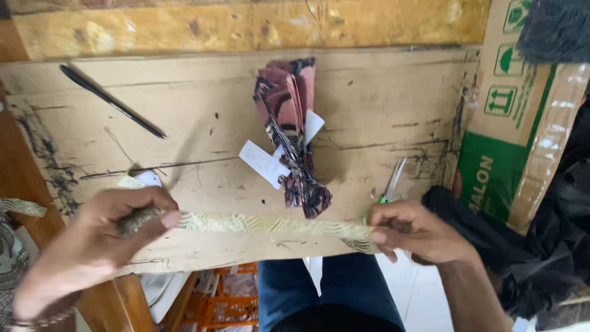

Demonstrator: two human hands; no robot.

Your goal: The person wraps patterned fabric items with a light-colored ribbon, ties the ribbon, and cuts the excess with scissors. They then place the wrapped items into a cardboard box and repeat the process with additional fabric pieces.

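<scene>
Cream patterned strip [270,224] (taut) | left hand [107,237] | right hand [412,230] pinching ends

Two hands, left hand [101,237] and right hand [412,230], one pale patterned strip [270,224], one folded pink-and-black cloth bundle [289,132], two white paper slips [264,163], one black pen [110,99], one pair of scissors [390,184], one cardboard box [522,123], one table [381,98].

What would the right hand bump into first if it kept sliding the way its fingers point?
Its fingers point left along the pale patterned fabric strip. So the right hand would probably meet the left hand first, which pinches the strip's other end. Depth is hard to judge.
</scene>
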